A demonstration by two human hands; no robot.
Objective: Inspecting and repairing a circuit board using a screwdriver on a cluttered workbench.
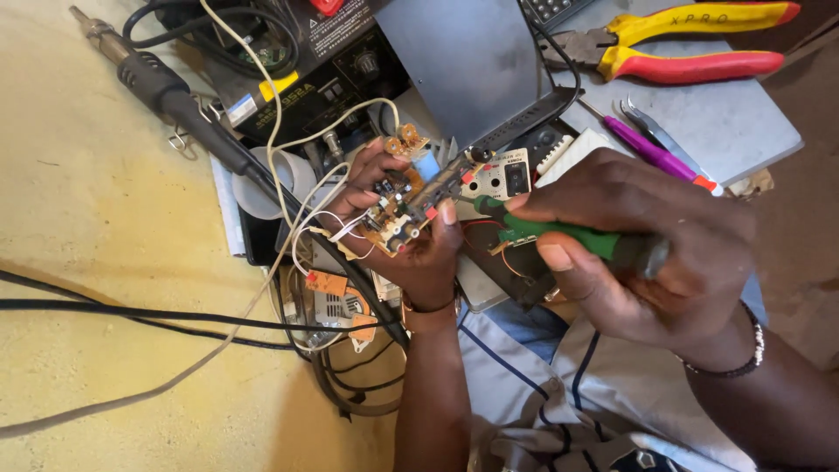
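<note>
1. Gripped brown circuit board in left hand, tilted, long axis up-right.
2. Clenched green-handled screwdriver in right hand; tip pointed left, touching board's right edge.

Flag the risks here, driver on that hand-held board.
1. The left hand alone supports the circuit board; if the green screwdriver in the right hand slips, its tip may stab the fingers.
2. The thin white wires hanging off the board could snag or tear loose.
</note>
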